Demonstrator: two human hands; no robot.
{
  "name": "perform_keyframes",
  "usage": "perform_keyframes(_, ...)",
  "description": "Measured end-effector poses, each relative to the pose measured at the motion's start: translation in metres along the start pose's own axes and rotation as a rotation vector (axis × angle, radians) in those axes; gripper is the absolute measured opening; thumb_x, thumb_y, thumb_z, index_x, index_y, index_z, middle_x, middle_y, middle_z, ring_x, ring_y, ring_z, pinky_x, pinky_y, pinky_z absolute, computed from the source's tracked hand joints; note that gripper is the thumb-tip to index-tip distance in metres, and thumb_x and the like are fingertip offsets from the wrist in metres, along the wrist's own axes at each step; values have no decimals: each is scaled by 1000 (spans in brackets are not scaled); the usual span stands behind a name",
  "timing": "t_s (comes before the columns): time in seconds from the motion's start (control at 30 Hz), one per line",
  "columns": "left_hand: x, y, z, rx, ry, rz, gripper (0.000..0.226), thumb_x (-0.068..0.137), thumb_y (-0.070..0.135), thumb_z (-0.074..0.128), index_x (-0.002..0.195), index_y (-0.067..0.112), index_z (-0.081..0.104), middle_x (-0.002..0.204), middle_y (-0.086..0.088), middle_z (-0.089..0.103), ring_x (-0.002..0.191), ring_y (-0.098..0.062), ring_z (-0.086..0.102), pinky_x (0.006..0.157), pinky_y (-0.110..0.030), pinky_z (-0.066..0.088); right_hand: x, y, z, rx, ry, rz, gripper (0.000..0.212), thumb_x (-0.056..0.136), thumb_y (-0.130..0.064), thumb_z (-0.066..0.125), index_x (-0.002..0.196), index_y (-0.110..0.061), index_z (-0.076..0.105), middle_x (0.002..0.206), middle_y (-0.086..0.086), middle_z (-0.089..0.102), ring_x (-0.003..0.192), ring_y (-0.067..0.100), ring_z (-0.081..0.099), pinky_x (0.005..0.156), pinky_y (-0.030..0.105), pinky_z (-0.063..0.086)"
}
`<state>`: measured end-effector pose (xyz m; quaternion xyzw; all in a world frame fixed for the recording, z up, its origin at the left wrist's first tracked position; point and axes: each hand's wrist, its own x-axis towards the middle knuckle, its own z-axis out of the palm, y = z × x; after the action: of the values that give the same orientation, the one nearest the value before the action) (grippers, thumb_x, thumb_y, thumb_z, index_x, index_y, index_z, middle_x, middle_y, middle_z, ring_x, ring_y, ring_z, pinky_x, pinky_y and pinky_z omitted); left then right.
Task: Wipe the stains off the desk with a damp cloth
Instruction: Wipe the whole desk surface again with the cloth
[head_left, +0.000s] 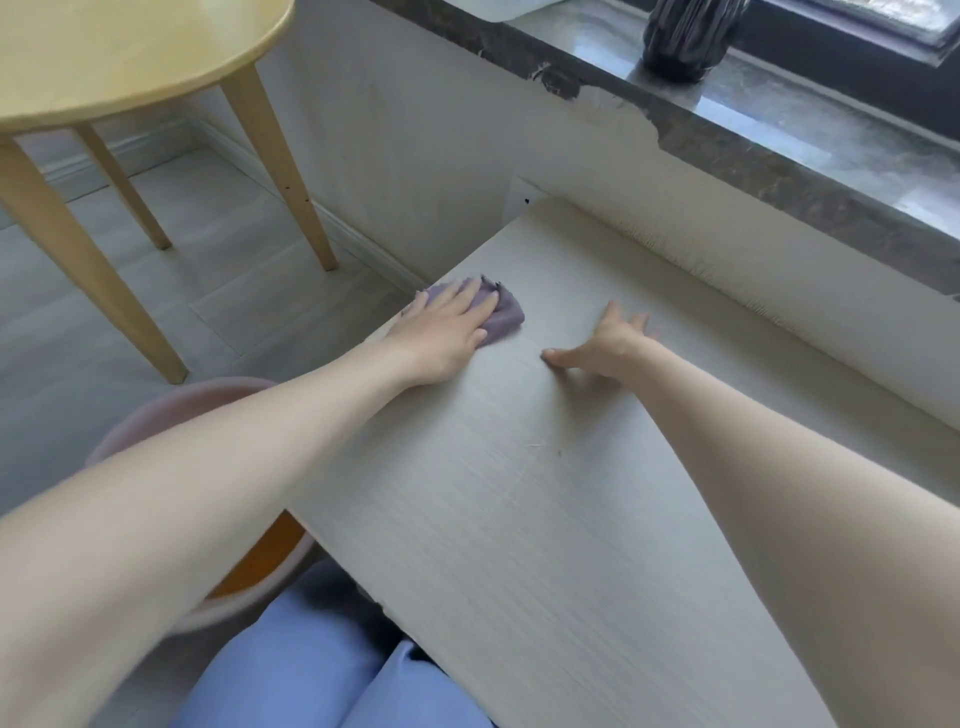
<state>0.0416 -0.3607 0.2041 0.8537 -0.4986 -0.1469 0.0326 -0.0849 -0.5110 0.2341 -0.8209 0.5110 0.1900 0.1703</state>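
Pale desk bears cloth stretched left-to-right under flat left hand.

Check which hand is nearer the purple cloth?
Left. The left hand presses flat on the purple cloth at the left edge of the desk; the right hand rests on the bare desk, apart from the cloth, to its right.

Flat left hand, right hand seemingly splayed.
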Motion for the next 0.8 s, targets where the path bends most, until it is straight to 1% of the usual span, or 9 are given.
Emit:
perform_keyframes(0.07,-4,-6,2,7,20,82,51,103,32,21,151,25,4,159,-1,-6,146,-16,-6,117,-40,2,3,-2,0,-38,-13,8,123,68,-70,65,151,-17,-7,158,15,-12,144,39,-7,117,50,11)
perform_keyframes(0.1,1,-9,1,-11,25,79,51,103,33,21,151,25,4,159,0,-6,146,-15,-6,117,-38,1,5,-3,0,-54,-23,9,123,69,-71,64,151,-16,-8,158,16,-13,144,40,-7,116,51,11)
perform_keyframes(0.2,32,-12,-7,-99,18,-54,51,103,32,19,151,25,4,159,-1,-9,146,-18,-8,117,-41,3,4,-5,0,-66,-52,6,122,71,-71,62,151,-15,-11,157,17,-15,143,42,-9,116,52,9)
perform_keyframes(0.27,50,-7,-12,-95,27,-112,51,103,31,19,151,24,4,159,-3,-9,146,-21,-8,117,-44,5,4,-7,0,-69,-51,6,121,72,-71,61,151,-15,-13,156,18,-17,143,42,-10,117,52,8)
perform_keyframes(0.37,45,4,-9,-13,18,5,51,103,30,21,151,22,6,159,-5,-4,146,-22,-6,116,-45,7,6,-6,1,-69,-62,11,121,73,-70,60,150,-14,-14,156,19,-18,143,44,-10,116,52,7)
perform_keyframes(0.47,33,1,-8,-8,1,98,51,103,31,22,151,23,5,159,-2,-5,146,-18,-5,117,-41,4,10,-8,2,-65,-72,16,123,72,-71,61,150,-14,-15,155,20,-18,142,45,-10,116,53,6)
perform_keyframes(0.67,74,15,-18,-68,26,-98,51,103,28,21,151,21,5,159,-5,-7,146,-22,-8,116,-46,3,7,-9,2,-16,-64,31,122,72,-70,63,150,-15,-14,155,19,-19,142,45,-12,115,54,5)
perform_keyframes(0.73,67,22,-14,-38,32,-22,51,103,27,22,151,20,7,159,-6,-5,146,-21,-6,115,-45,3,6,-7,2,0,-63,22,121,73,-68,63,151,-15,-13,155,19,-20,142,44,-13,114,56,5)
perform_keyframes(0.8,56,17,-12,-15,13,114,51,103,28,24,151,20,8,159,-4,-3,147,-19,-4,116,-42,3,4,-6,3,26,-65,9,119,74,-65,64,150,-16,-13,155,17,-20,143,42,-14,112,59,8)
